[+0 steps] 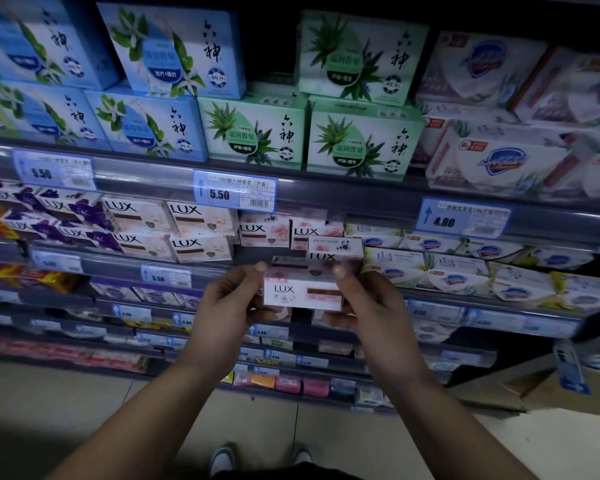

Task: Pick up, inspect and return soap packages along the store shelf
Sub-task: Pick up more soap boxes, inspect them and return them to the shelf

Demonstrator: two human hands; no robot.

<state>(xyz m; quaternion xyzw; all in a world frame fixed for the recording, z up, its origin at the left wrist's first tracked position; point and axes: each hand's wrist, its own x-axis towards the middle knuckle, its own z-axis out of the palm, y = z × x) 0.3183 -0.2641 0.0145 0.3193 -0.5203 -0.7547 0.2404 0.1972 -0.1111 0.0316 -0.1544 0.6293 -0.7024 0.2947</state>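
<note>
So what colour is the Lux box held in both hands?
Pale pink and white, with a brownish band; the Lux box shows best in the head view.

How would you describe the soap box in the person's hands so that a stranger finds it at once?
Find the 5.50 price tag in the middle of the shelves, then the pink LUX boxes just below it. In front of them, the left hand and right hand hold one pink LUX box by its ends; it alone is off the shelf.

The pink-and-white cardboard LUX soap box point(302, 291) lies between left hand point(229, 301) and right hand point(369, 304), before the grey metal shelf point(343, 202).
</note>
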